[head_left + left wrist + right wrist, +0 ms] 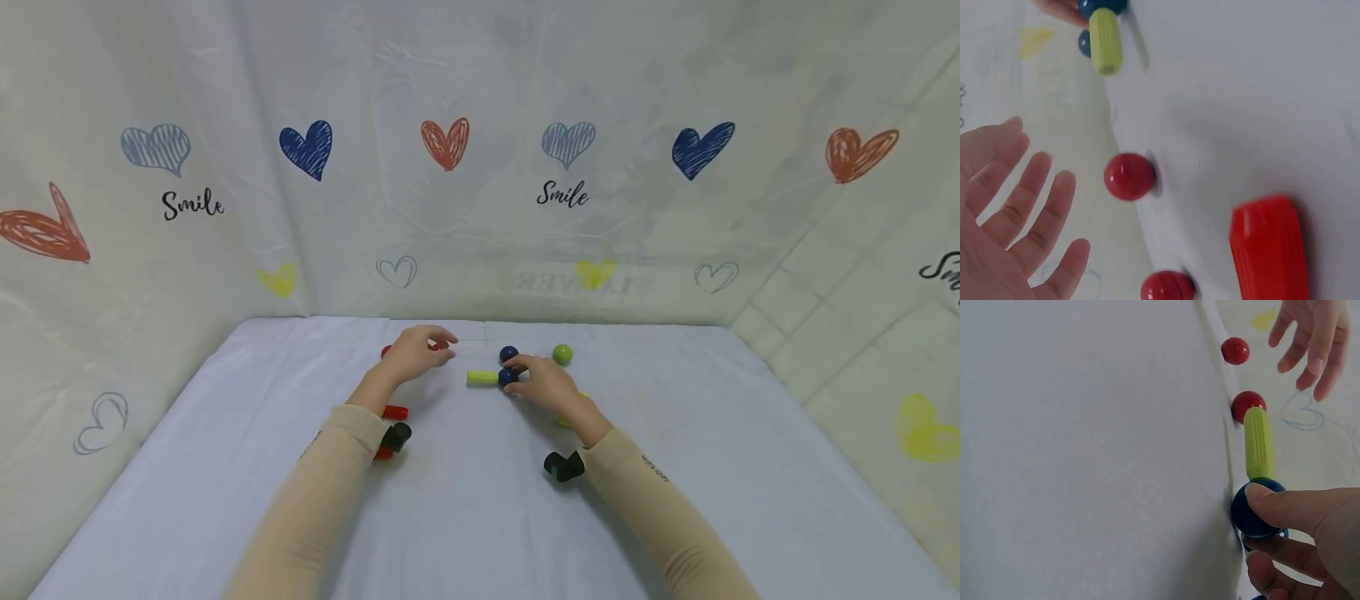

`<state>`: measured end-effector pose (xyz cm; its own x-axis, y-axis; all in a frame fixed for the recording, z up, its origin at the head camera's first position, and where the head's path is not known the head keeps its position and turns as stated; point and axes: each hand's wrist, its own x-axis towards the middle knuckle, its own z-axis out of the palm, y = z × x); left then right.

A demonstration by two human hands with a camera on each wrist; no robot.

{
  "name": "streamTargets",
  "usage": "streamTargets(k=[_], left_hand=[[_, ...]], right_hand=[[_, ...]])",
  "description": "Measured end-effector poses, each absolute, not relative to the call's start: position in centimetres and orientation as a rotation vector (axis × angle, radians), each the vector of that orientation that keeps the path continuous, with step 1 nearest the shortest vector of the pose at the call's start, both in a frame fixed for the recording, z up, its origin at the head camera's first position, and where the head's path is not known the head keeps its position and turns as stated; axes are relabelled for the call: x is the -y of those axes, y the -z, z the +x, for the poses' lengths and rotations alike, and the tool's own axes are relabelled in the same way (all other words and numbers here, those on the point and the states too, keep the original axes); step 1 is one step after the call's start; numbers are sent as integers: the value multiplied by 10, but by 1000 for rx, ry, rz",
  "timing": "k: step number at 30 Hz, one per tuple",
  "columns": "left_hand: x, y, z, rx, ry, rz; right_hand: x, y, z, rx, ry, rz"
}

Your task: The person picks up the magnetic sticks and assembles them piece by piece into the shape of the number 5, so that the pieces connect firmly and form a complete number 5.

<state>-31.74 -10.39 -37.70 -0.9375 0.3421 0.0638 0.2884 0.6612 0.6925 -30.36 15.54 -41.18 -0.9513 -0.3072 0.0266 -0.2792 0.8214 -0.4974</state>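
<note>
My right hand (546,383) pinches a dark blue ball (1249,515) between thumb and fingers. A ribbed yellow-green handle (1259,444) extends from that ball, like a small maraca, pointing left in the head view. Just behind it lies a second blue ball (509,354). My left hand (417,352), fingers spread and holding nothing, hovers by two red balls; in the left wrist view one red ball (1129,177) lies beyond the fingertips and another red ball (1167,286) sits lower.
A green ball (562,355) lies behind my right hand. One red ribbed handle (395,412) and another red piece (384,453) lie beside the left forearm, partly hidden. A yellow-green piece (564,422) shows under the right wrist. White cloth (480,517) covers the table before a heart-printed curtain (480,217).
</note>
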Motion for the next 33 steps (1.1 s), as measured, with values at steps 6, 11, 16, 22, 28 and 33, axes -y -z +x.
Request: streamTargets(k=[6,11,16,22,28,33], left_hand=[[127,378,-319,-2840,-1165,491],[146,378,-321,-2832,-1196,445],[163,379,-323,-2822,-1237,406],[179,390,-329,-2815,-1208,298],[190,398,-331,-2785,-1224,191],[191,399,-331,-2760,-1219,167]], right_hand=[[-155,412,-303,-2939,799,-471],[-155,414,-303,-2933,797,-462],[-156,414,-303,-2937,814,-460],[-156,413,-302,-2939,831,-480],[-157,415,-301,-2937,827,-482],[-158,416,-302,-2943,830,-484]])
